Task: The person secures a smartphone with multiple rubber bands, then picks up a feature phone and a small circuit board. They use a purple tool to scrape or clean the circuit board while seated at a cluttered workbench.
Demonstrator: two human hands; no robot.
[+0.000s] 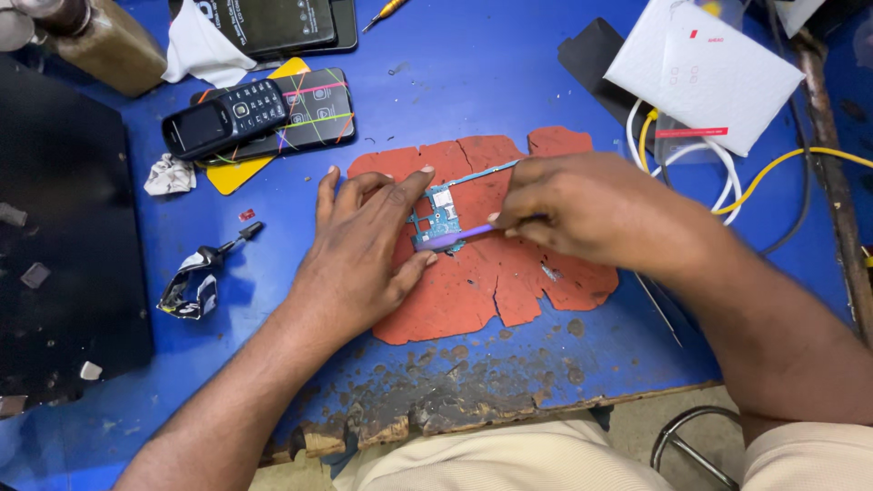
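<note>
A small blue-green circuit board (443, 216) lies on a cracked red mat (496, 273) in the middle of the blue table. My left hand (364, 250) lies flat on the mat with thumb and forefinger on either side of the board, steadying it. My right hand (582, 205) grips a purple brush-like tool (455, 238) whose tip rests on the board's lower edge.
A black keypad phone (225, 116) lies on a smartphone (309, 107) at the upper left, with a crumpled foil scrap (189, 286) below them. White packets (705, 68) and yellow and white cables (727, 177) sit at the upper right. The worn table edge (436, 414) is near.
</note>
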